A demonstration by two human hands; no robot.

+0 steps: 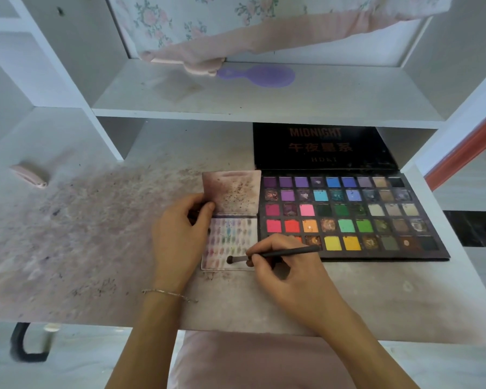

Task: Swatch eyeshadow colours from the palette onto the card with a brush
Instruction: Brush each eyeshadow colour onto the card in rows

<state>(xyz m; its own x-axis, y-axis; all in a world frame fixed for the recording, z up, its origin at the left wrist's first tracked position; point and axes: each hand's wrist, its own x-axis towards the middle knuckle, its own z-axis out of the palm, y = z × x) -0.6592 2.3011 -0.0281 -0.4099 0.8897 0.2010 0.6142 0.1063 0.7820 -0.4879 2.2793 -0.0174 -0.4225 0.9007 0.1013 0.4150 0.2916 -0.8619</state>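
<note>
While your right hand (278, 265) pinches the brush (275, 254), its tip meets the card's (230, 242) bottom row.

Because the brush is held low on the handle like a pen, you get fine control for small dabs, and the bristles sit on the card's near edge, likely laying a fresh swatch below the rows already filled. Your left hand (180, 234) grips the card's left side, thumb on the raised flap (232, 190), which probably stops the card sliding under the strokes. Just right of the card lies the open palette (348, 214), touching or nearly so, keeping each reload short. Beyond the card, on the shelf (264, 99), rests a purple hairbrush (260, 75).
</note>
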